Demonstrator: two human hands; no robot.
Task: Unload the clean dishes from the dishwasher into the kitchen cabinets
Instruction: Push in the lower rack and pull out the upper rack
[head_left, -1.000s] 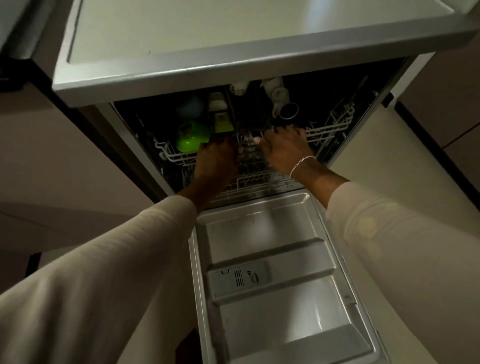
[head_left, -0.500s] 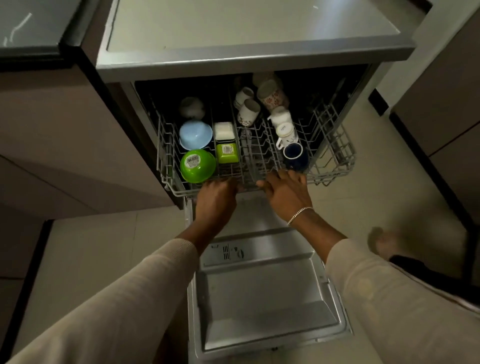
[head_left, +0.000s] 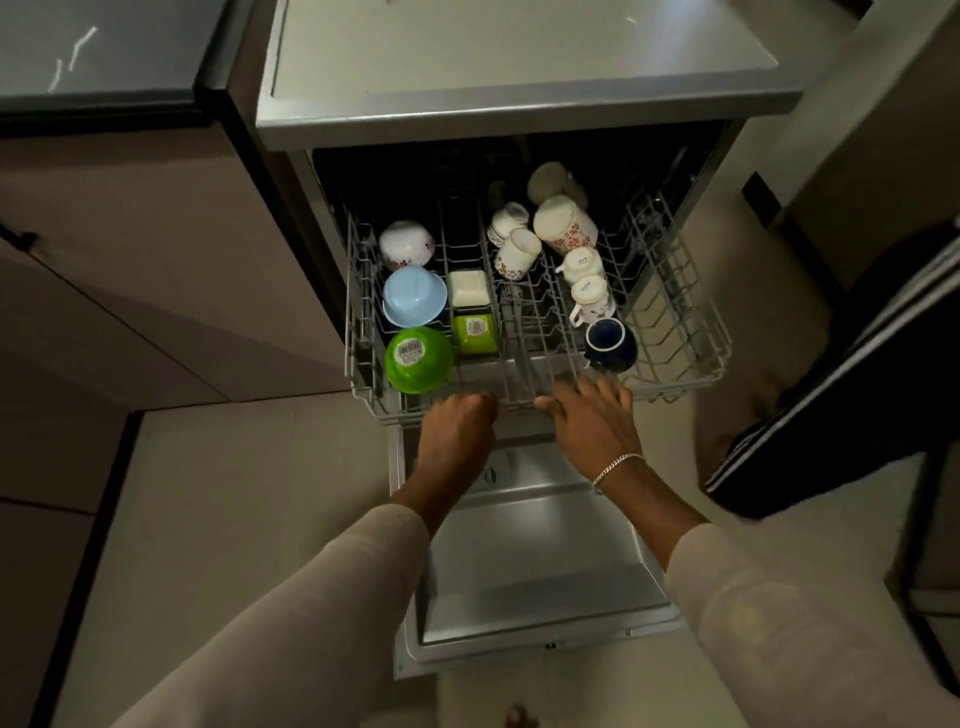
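The dishwasher's grey wire rack (head_left: 675, 332) is pulled far out over the lowered door (head_left: 540, 577). In it, upside down, lie a green bowl (head_left: 418, 359), a pale blue bowl (head_left: 414, 296), a white flowered bowl (head_left: 406, 244), a green square cup (head_left: 474, 332), a white square cup (head_left: 469, 288), a dark blue mug (head_left: 610, 343) and several white flowered cups (head_left: 563, 223). My left hand (head_left: 456, 434) is closed on the rack's front rail. My right hand (head_left: 592, 415) rests on the same rail, fingers curled over it.
A grey countertop (head_left: 519, 57) tops the dishwasher. Beige cabinet fronts (head_left: 130, 249) stand to the left, with a dark surface (head_left: 98, 47) above them. Pale floor tiles (head_left: 249, 493) flank the door. A dark-clothed leg (head_left: 831, 415) stands at the right.
Both hands have pulled the rack out from inside the dishwasher toward me, bringing the bowls and cups into the open. The camera has risen and drawn back.
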